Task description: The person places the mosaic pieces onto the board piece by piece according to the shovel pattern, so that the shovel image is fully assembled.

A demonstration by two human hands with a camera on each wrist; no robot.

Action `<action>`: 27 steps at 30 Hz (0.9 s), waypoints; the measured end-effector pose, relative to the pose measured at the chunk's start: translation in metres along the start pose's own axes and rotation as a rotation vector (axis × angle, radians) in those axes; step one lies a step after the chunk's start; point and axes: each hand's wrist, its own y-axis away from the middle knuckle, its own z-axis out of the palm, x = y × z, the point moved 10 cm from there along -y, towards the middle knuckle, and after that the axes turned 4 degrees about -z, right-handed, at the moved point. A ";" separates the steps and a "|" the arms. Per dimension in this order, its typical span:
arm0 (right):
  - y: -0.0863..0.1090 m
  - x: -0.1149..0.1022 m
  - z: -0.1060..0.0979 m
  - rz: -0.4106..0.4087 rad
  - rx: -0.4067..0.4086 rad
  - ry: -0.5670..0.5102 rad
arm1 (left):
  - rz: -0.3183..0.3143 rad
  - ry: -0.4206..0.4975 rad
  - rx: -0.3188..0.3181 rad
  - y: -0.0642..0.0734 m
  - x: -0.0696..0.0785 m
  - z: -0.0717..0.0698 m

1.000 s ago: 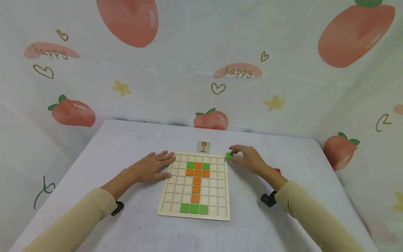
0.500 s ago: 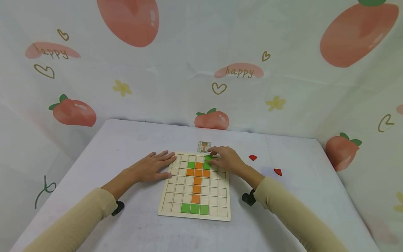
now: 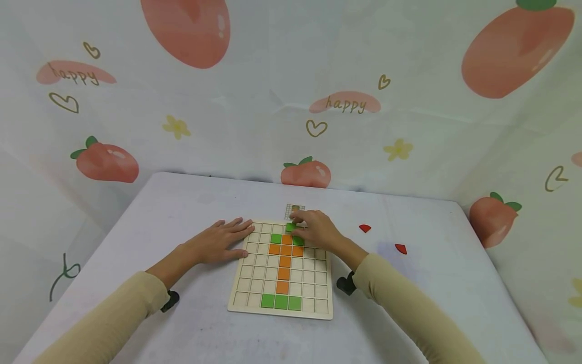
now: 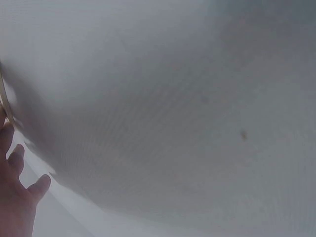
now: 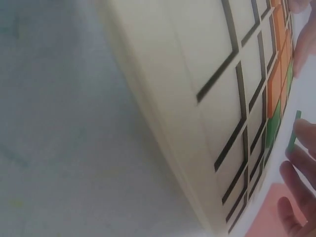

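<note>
A pale wooden grid board lies on the table, with orange tiles in a T shape. Green tiles fill part of its near row, and two more flank the T's top. My right hand pinches a loose green tile over the far row, above the T's top. In the right wrist view this green tile shows edge-on between thumb and finger, raised off the board. My left hand rests with spread fingers at the board's left edge; the left wrist view catches only part of this hand.
Just beyond the board's far edge lies a small printed pattern card, partly covered by my right fingers. Two red fan-shaped pieces sit on the table to the right. A fruit-print cloth hangs behind the table.
From the board's far right corner, my right hand has carried the green tile leftward over the far row. Its arm no longer covers the red pieces. My left hand has stayed put.
</note>
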 end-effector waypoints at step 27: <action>-0.002 -0.003 0.011 -0.006 0.005 0.036 | 0.011 0.009 0.017 0.001 0.000 0.000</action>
